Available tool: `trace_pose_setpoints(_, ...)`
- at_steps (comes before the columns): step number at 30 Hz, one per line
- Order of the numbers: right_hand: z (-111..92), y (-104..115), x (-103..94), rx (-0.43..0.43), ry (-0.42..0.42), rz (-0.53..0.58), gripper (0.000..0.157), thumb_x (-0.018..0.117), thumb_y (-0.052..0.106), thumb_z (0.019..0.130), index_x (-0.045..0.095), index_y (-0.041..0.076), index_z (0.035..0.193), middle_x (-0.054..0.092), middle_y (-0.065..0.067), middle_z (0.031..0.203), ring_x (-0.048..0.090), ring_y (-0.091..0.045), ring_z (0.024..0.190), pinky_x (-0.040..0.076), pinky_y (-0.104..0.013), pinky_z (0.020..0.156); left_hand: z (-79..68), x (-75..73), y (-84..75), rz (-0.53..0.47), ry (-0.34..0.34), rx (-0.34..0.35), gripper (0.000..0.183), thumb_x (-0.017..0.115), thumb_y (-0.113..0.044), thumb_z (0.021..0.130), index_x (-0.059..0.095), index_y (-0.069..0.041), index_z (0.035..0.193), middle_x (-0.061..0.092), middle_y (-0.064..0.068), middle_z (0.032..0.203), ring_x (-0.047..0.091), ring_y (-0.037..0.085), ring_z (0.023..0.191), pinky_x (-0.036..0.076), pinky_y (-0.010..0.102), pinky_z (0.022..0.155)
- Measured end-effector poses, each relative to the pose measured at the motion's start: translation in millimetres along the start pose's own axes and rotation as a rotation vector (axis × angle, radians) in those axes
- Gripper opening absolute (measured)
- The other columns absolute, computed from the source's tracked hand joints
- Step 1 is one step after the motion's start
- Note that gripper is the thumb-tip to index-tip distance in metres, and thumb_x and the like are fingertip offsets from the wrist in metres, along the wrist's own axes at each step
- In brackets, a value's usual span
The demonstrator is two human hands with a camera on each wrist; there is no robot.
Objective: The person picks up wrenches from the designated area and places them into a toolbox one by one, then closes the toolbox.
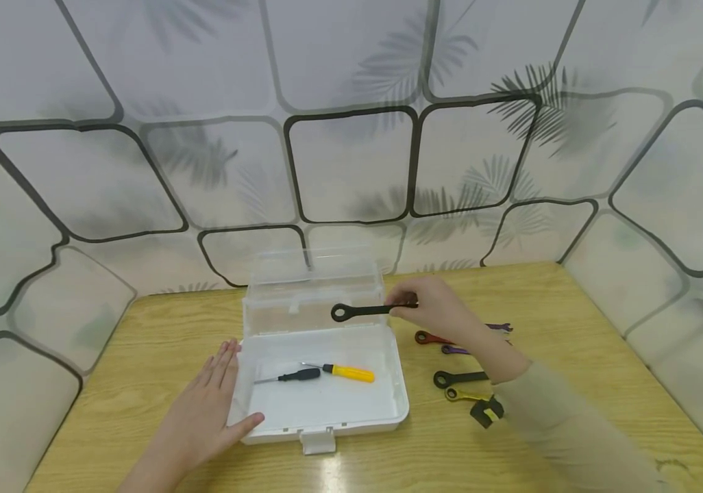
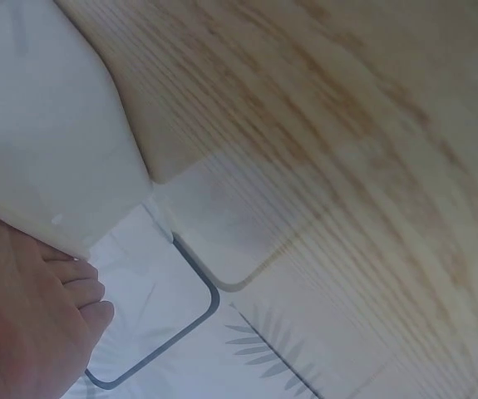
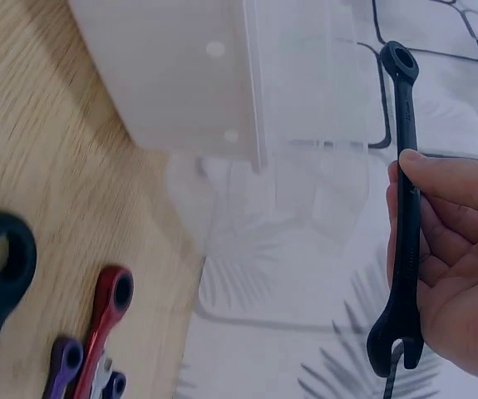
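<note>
My right hand [image 1: 434, 308] pinches a black ratcheting combination wrench [image 1: 364, 311] above the table, beside the raised lid [image 1: 321, 270] of a white plastic toolbox [image 1: 388, 411]. In the right wrist view the wrench [image 3: 405, 208] shows its ring end up and its open jaw down, with my thumb across the shank. Against the box's left wall lies my left hand [image 1: 200, 404], fingers extended along the side and thumb over the front left corner. A black screwdriver [image 1: 300, 374] and a yellow-handled screwdriver [image 1: 351, 373] lie inside the box.
Right of the box, partly under my right forearm, lie a red wrench [image 1: 428, 337], purple wrenches [image 1: 453, 350], another black wrench [image 1: 459, 378], a yellow wrench [image 1: 465, 395] and a small black piece [image 1: 486, 412]. Patterned walls [image 1: 351, 164] edge the wooden table [image 1: 166, 329].
</note>
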State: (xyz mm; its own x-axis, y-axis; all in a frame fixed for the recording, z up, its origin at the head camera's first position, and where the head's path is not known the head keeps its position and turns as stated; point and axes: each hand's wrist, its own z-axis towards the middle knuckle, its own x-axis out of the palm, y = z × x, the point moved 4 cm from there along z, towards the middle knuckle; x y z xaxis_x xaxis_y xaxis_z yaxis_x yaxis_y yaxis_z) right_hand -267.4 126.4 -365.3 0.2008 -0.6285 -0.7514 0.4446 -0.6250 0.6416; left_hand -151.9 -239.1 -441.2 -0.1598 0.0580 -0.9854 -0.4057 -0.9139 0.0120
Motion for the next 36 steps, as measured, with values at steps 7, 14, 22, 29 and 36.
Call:
trace_pose_setpoints(7,9,15,14.7,-0.032,0.019,0.034,0.009,0.079,0.005,0.094,0.08,0.01,0.102,0.08,-0.003,0.097,0.072,-0.012,0.088,0.062,-0.028,0.08,2.0,-1.8,-0.2,0.001,0.007,-0.01,0.111,0.059,-0.073,0.095,0.035,0.015,0.158,0.029,0.029,0.171,0.035,0.044,0.158,0.019,0.042,0.135)
trace_pose_setpoints(14,19,26,30.9,-0.025,0.058,0.073,0.01,0.077,0.005,0.096,0.079,0.009,0.104,0.08,-0.004,0.1,0.071,-0.012,0.09,0.062,-0.027,0.081,2.9,-2.5,-0.7,-0.002,0.009,-0.01,0.111,0.059,-0.072,0.094,0.034,0.015,0.158,0.03,0.028,0.171,0.034,0.044,0.158,0.026,0.047,0.134)
trace_pose_setpoints(22,29,37,49.4,-0.044,0.105,0.036,0.01,0.076,0.005,0.097,0.08,0.01,0.105,0.079,-0.002,0.1,0.069,-0.007,0.085,0.059,-0.02,0.077,1.8,-2.0,-0.4,-0.001,0.014,-0.013,0.112,0.06,-0.072,0.094,0.033,0.015,0.158,0.028,0.028,0.171,0.034,0.044,0.158,0.012,0.039,0.137)
trace_pose_setpoints(29,35,49,62.7,-0.017,0.116,-0.018,0.01,0.076,0.005,0.096,0.08,0.009,0.104,0.08,-0.003,0.099,0.069,-0.009,0.085,0.06,-0.023,0.078,0.8,-0.9,0.8,0.009,-0.016,-0.001,0.112,0.058,-0.074,0.094,0.035,0.015,0.157,0.031,0.029,0.17,0.037,0.044,0.157,-0.005,0.024,0.133)
trace_pose_setpoints(36,40,54,78.0,0.012,0.126,-0.059,0.011,0.075,0.001,0.096,0.08,0.009,0.103,0.079,-0.003,0.097,0.069,-0.012,0.086,0.062,-0.027,0.082,0.0,-0.2,1.4,0.002,-0.024,0.004,0.112,0.06,-0.073,0.094,0.034,0.015,0.158,0.031,0.029,0.17,0.037,0.045,0.157,0.004,0.031,0.136)
